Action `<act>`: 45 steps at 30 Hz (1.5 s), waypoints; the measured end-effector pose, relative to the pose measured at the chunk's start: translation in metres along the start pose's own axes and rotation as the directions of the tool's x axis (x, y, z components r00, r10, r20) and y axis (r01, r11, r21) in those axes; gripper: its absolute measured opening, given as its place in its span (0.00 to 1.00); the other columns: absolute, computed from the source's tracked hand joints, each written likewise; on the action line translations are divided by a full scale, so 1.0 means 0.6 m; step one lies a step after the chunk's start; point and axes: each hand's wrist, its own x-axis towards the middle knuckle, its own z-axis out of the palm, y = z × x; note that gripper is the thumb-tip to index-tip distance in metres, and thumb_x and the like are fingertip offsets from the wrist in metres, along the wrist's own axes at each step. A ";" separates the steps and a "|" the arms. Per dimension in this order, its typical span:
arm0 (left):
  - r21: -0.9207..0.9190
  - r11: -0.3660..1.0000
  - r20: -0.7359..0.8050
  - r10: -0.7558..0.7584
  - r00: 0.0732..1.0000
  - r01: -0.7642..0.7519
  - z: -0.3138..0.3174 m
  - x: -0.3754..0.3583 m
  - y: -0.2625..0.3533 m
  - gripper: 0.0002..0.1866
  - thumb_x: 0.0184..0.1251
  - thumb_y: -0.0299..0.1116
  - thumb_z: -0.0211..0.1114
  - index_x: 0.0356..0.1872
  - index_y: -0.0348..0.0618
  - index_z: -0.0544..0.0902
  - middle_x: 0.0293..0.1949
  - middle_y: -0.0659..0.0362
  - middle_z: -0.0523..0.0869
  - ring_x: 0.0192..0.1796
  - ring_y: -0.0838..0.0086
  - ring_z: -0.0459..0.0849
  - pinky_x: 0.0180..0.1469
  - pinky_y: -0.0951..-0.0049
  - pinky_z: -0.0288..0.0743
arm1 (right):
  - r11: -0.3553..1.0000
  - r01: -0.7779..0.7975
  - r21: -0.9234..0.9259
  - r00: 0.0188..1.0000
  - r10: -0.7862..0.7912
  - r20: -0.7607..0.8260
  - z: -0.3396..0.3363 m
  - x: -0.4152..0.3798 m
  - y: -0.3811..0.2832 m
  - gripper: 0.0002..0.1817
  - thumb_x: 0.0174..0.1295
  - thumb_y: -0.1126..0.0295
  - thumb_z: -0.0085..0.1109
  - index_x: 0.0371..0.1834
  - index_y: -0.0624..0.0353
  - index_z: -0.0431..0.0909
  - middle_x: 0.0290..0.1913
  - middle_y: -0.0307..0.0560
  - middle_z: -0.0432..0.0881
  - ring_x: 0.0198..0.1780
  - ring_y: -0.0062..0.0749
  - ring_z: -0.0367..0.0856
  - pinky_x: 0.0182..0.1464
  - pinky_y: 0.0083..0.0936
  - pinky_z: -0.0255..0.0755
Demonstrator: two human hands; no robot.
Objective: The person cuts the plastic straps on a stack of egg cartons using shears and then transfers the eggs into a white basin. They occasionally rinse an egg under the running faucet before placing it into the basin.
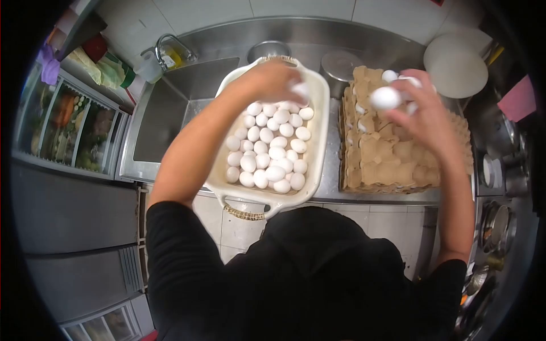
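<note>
My left hand (270,82), smeared by motion, is over the far end of a cream basket (323,122) with rope-wrapped handles. A white egg (300,90) is at its fingertips. Many white eggs (266,134) lie loosely piled in the basket. My right hand (424,108) is above a stack of brown cardboard egg trays (378,162), its fingers curled around more than one egg (387,98). Another white egg (389,76) shows just beyond those fingers at the far side of the top tray. Most of the top tray's visible cups hold no egg.
A steel sink (162,128) with a curved faucet (170,42) is left of the basket. Behind the basket and trays stand a metal bowl (270,50) and a lidded steel pot (339,65). A round whitish lid (458,68) leans at the back right. A glass-front fridge (68,125) is at left.
</note>
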 end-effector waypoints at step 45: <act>-0.940 0.259 -0.297 -0.300 0.907 -0.222 0.058 0.318 0.208 0.19 0.63 0.36 0.65 0.52 0.38 0.77 0.42 0.52 0.82 0.43 0.66 0.83 0.49 0.69 0.80 | 0.081 -0.161 0.984 0.563 0.826 0.024 -0.037 -0.043 0.385 0.22 0.66 0.59 0.59 0.59 0.60 0.74 0.47 0.48 0.83 0.40 0.38 0.83 0.44 0.32 0.81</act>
